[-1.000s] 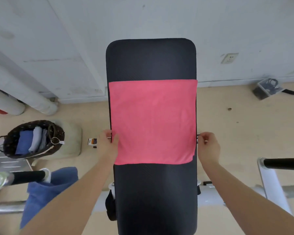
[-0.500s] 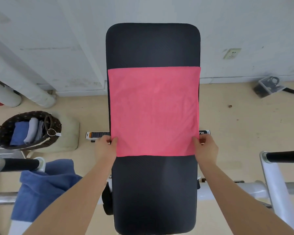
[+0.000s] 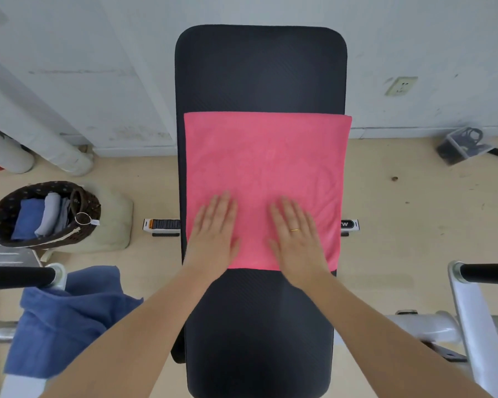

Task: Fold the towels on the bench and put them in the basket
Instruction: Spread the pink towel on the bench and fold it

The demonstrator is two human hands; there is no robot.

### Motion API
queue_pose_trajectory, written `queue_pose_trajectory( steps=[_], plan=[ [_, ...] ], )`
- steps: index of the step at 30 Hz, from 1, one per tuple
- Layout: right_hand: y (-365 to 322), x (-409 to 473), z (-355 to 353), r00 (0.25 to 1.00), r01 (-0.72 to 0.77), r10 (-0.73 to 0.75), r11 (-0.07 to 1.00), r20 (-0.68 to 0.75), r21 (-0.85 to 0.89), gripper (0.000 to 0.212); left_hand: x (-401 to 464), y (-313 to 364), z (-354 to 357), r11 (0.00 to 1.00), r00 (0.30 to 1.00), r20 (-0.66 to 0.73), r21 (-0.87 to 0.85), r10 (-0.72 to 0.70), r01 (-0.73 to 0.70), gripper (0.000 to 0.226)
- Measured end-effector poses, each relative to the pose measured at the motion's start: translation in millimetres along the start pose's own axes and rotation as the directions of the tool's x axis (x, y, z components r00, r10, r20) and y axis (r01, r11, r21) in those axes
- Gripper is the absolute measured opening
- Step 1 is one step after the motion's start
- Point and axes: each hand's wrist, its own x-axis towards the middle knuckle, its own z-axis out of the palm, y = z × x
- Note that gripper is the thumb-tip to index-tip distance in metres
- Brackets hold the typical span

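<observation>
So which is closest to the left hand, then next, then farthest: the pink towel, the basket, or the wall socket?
1. Pink towel: on the bench, directly under the left hand, touching it.
2. Basket: on the floor, off to the left.
3. Wall socket: up on the wall, far right.

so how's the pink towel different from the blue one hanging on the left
The pink towel lies flat on the bench under both hands; the blue towel hangs crumpled over a bar, untouched. Neither towel is in the basket yet.
</observation>
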Motion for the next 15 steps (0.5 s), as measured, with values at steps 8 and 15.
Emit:
queue_pose_trajectory(
  steps=[8,15],
  plan=[
    [31.7,8.3,20.0,0.99,0.062,-0.04,0.984,0.137,-0.167,0.065,11.6,-2.7,13.5,0.998,0.974,0.226,0.069,-0.016,0.001,0.129],
    [70.8,3.7,-17.4,0.866,-0.453,0.442,0.892,0.233,-0.006,0.077,8.1,-5.2,-4.4,0.99,0.962,0.238,-0.016,-0.134,0.142,0.109]
  ],
)
